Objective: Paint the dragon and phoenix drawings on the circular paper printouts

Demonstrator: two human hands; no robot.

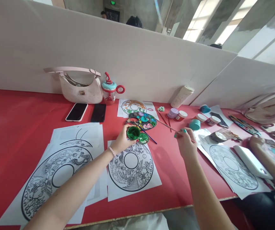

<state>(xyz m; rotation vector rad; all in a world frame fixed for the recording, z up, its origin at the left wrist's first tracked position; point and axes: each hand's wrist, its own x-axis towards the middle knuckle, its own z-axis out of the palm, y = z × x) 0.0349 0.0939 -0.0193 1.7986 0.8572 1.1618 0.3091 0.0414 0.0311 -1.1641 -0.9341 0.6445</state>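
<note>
My left hand (122,140) grips an open paint jar (133,133), tilted so that its green inside faces me. Right beside the jar is a green-smeared lid (143,138); whether my fingers touch it I cannot tell. Pinched in my right hand (186,142) is a thin paintbrush (167,126), its tip reaching over the right edge of the dark paint palette (149,117), which carries blobs of several colours. A blue-handled brush (149,134) slants off the palette. Below my left hand lies a sheet with a round line drawing (130,177), mostly uncoloured.
Printed sheets (56,179) lie at left. Behind them are two phones (77,112), a handbag (81,89) and a cup (109,91). Paint jars (195,124) and a white bottle (182,96) stand right of the palette. A co-worker's hands (258,145) are at far right.
</note>
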